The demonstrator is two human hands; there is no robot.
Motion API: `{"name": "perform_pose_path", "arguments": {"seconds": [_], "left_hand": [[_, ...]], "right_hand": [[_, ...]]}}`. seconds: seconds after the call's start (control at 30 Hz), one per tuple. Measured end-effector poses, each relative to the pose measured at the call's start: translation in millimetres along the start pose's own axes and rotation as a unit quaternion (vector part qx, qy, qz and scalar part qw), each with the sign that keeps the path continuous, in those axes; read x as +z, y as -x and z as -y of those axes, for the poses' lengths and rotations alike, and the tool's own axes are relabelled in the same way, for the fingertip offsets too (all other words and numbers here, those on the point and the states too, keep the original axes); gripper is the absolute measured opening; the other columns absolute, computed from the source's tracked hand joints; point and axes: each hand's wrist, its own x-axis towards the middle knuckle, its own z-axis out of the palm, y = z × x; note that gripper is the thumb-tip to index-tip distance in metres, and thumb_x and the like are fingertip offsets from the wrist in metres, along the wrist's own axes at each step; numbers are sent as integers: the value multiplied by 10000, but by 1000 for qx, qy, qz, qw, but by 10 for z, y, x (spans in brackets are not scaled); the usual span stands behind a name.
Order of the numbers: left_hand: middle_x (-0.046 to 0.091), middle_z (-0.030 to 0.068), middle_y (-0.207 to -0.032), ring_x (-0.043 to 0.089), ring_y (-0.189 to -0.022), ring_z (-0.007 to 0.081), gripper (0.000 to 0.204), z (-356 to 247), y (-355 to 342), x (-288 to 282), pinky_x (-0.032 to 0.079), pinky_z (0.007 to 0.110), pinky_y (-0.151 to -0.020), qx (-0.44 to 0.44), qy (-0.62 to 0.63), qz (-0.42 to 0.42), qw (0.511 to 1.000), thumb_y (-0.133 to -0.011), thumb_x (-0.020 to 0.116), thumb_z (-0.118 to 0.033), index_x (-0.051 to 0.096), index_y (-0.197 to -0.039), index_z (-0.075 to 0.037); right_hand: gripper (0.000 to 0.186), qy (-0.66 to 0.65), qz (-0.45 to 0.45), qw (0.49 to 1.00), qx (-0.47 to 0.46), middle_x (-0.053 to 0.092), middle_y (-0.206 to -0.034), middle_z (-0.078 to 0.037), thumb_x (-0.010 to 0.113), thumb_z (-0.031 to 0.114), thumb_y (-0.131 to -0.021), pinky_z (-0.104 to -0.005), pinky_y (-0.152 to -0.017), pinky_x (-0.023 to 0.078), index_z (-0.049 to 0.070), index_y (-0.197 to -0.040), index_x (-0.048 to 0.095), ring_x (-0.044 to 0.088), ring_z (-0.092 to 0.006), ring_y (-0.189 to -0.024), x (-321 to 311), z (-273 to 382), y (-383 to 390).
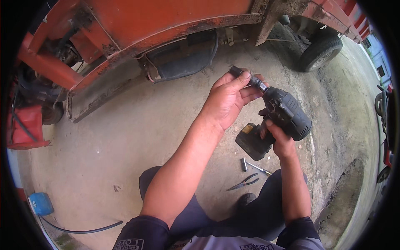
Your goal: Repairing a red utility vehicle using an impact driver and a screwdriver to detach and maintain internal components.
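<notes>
A black cordless impact wrench (287, 112) is gripped by its handle in my right hand (280, 139). Its battery base (253, 141) points left and toward me. On its front end sits a dark socket (243, 77), pointing up and left. My left hand (229, 98) is closed round that socket, thumb on top and fingers curled beneath. Below the wrench, on the concrete floor, lie a short metal socket (244, 165), a thin rod-like tool with a pale shaft (258, 168) and a pair of long-nosed pliers (243, 182).
An orange metal vehicle body (166, 18) with rusty edges spans the far side, a dark tank-like part (183, 58) hanging beneath. A wheel (321, 54) stands far right. At the left are a red metal part (29, 127), a blue container (41, 203) and a black hose (83, 231).
</notes>
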Motion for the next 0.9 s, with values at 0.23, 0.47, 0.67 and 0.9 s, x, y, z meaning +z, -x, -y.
{"name": "perform_pose_path", "arguments": {"seconds": [0.23,0.47,0.67,0.9], "left_hand": [[712,189,-1128,689,-1117,323,171,-90,-198,-372,512,522,-1055,-60,-13,85,995,-1008,644,-183,640,-1110,-47],[713,181,-1106,697,-1047,285,248,138,-373,-175,548,466,-976,-35,-140,-16,989,-1028,632,-286,620,-1098,-48],[686,223,-1171,674,-1051,323,372,84,-531,-169,554,453,-933,27,-35,-75,996,-1100,413,-326,531,-1228,2],[678,234,-1185,675,-1065,329,365,-79,-576,-285,573,448,-886,30,-93,-95,991,-1097,412,-287,517,-1270,16]], "right_hand": [[318,-84,52,994,43,598,-738,-52,630,175,-924,-314,-643,494,-30,-1167,615,583,-151,-642,206,-233,-58],[287,-31,-20,999,-12,673,-950,-57,716,78,-920,-331,-692,529,16,-1193,651,631,-143,-749,281,-494,-310],[343,168,-45,949,-263,720,-1138,-137,725,76,-894,-371,-893,538,54,-1230,660,701,-255,-1030,551,-586,-763],[276,140,-93,950,-264,753,-925,-126,752,84,-852,-353,-786,568,35,-1120,706,738,-296,-855,803,-631,-869]]}}
